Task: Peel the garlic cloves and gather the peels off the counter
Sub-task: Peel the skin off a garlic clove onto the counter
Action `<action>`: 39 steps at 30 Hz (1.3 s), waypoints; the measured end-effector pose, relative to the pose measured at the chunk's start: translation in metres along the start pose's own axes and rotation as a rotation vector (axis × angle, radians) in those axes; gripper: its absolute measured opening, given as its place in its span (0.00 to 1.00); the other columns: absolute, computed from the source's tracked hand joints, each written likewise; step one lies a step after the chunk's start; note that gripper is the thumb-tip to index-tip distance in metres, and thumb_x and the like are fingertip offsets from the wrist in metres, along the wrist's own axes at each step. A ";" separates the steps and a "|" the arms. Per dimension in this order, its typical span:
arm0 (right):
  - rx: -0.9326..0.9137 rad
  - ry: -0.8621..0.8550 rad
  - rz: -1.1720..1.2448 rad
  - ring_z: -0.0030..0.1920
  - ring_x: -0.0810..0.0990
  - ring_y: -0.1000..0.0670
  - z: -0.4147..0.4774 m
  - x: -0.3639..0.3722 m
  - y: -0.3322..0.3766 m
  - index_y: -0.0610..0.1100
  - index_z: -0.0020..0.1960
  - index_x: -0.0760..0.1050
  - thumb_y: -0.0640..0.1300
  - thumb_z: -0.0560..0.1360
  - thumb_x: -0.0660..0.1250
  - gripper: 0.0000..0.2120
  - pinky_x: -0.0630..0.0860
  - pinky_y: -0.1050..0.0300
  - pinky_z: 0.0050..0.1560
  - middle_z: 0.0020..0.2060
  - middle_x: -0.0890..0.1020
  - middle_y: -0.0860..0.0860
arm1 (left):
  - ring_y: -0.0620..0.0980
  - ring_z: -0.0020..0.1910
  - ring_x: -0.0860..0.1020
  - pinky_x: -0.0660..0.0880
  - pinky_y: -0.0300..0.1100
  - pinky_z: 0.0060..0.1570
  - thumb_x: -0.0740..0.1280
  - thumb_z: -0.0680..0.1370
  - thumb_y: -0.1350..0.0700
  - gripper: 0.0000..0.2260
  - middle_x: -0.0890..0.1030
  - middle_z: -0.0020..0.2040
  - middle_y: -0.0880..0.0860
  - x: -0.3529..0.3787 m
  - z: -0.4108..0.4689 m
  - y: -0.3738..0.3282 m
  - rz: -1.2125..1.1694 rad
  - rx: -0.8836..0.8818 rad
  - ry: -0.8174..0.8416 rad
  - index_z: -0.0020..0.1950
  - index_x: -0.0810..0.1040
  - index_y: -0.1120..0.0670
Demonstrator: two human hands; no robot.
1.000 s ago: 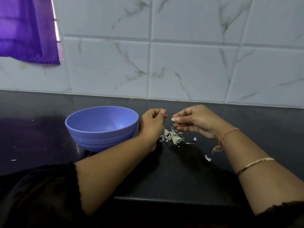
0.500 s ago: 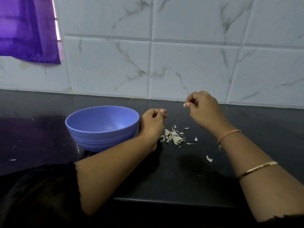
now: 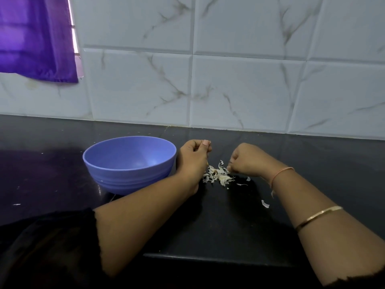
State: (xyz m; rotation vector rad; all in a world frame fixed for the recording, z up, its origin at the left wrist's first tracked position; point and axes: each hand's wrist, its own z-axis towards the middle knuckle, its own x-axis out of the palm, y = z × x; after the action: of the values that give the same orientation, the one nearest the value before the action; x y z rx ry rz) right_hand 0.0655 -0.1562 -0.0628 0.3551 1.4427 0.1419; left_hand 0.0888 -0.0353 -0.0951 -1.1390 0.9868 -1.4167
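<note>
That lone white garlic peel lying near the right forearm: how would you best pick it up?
Pinch the lone curled white garlic peel at its upturned end, coming straight down from above with two fingertips; it is a thin flake lying on the black counter, so its sides offer little.

Home kitchen: a polished black stone counter (image 3: 229,226) runs the width of the frame under a backsplash of glossy white, grey-veined marble-look wall tiles (image 3: 239,90). A round blue plastic bowl (image 3: 129,163) stands on the counter at 8 o'clock, with a small heap of papery white garlic peels (image 3: 218,176) near 5 o'clock. At 10 o'clock, a purple fabric curtain (image 3: 35,38) hangs beside a bright strip of window (image 3: 73,28).
</note>
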 end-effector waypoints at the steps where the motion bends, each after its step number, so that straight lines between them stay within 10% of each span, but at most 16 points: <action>1: 0.000 0.014 0.211 0.36 0.75 0.44 -0.001 -0.001 -0.002 0.35 0.38 0.79 0.36 0.72 0.66 0.06 0.71 0.58 0.36 0.34 0.78 0.41 | 0.42 0.33 0.72 0.72 0.36 0.34 0.62 0.79 0.56 0.05 0.77 0.39 0.47 0.000 0.001 0.000 0.005 0.001 0.006 0.46 0.76 0.54; 5: 0.030 0.052 0.905 0.30 0.71 0.54 -0.005 -0.009 -0.007 0.39 0.38 0.76 0.34 0.74 0.65 0.07 0.72 0.64 0.31 0.30 0.74 0.47 | 0.43 0.37 0.73 0.72 0.40 0.40 0.65 0.77 0.59 0.06 0.77 0.38 0.48 -0.001 0.001 0.002 0.051 0.026 0.090 0.42 0.77 0.50; 13: 0.013 0.108 1.198 0.26 0.74 0.56 -0.005 -0.010 -0.005 0.40 0.41 0.74 0.31 0.74 0.64 0.06 0.74 0.65 0.28 0.29 0.77 0.47 | 0.43 0.33 0.73 0.70 0.33 0.32 0.69 0.74 0.62 0.05 0.80 0.36 0.50 -0.002 -0.004 0.000 0.001 0.079 0.220 0.43 0.79 0.52; 39: -0.264 -0.334 0.555 0.32 0.73 0.56 -0.002 0.002 0.007 0.46 0.36 0.75 0.39 0.72 0.68 0.08 0.73 0.61 0.39 0.31 0.77 0.53 | 0.45 0.29 0.68 0.69 0.37 0.34 0.66 0.77 0.55 0.08 0.72 0.30 0.50 -0.003 -0.004 -0.005 -0.044 -0.057 0.138 0.40 0.78 0.58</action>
State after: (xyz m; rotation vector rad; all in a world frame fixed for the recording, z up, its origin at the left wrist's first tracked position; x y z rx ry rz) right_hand 0.0651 -0.1485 -0.0621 0.5268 0.9522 0.6833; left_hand 0.0842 -0.0315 -0.0912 -1.1225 1.1108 -1.5274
